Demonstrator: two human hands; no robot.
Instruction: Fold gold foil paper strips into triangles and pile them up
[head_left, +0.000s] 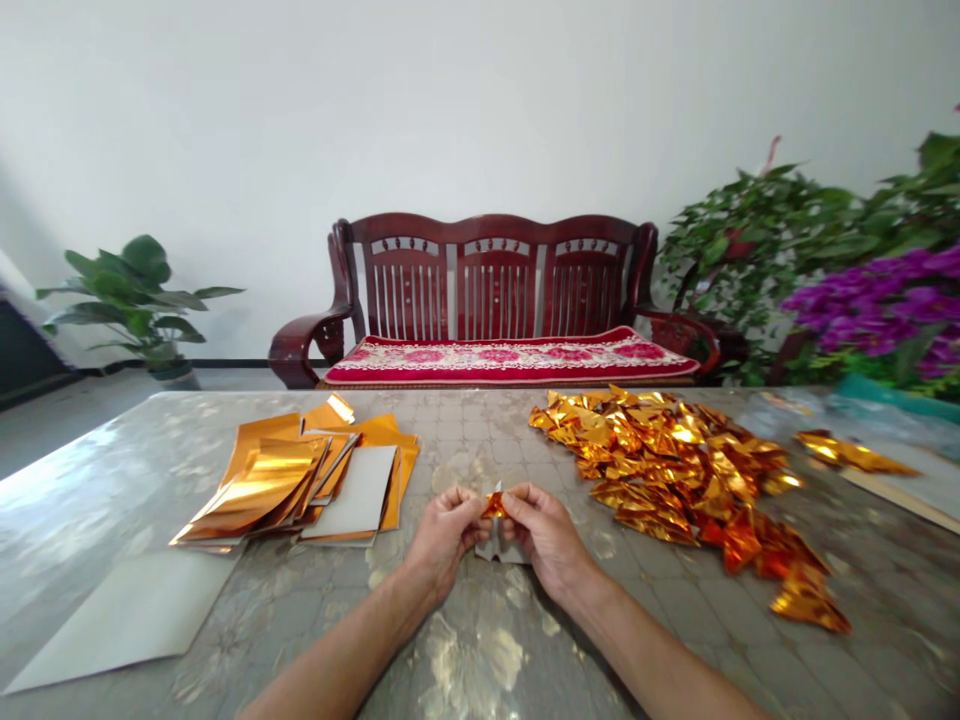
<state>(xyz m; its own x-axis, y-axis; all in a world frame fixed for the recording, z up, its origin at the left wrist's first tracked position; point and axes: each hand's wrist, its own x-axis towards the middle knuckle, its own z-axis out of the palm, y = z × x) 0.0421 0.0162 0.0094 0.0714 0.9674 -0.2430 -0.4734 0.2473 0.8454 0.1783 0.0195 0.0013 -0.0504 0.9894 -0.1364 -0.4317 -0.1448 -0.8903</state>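
Observation:
Between my hands, low over the table's middle, is a sheet of gold foil paper (494,506), partly folded, its pale back showing below and at a small tip above. My left hand (450,525) pinches its left side between thumb and fingers. On the other side my right hand (544,530) pinches it the same way. Fingers hide much of the sheet. To the left lies a loose stack of gold foil paper sheets (277,480), some with the pale side up. A heap of folded gold foil pieces (660,450) spreads out at the right.
One large pale sheet (135,610) lies at the table's left front. Clear plastic (795,415) and a flat board (907,490) are at the far right. Behind the patterned table (450,430) stands a dark red wooden bench (495,280), with plants on both sides.

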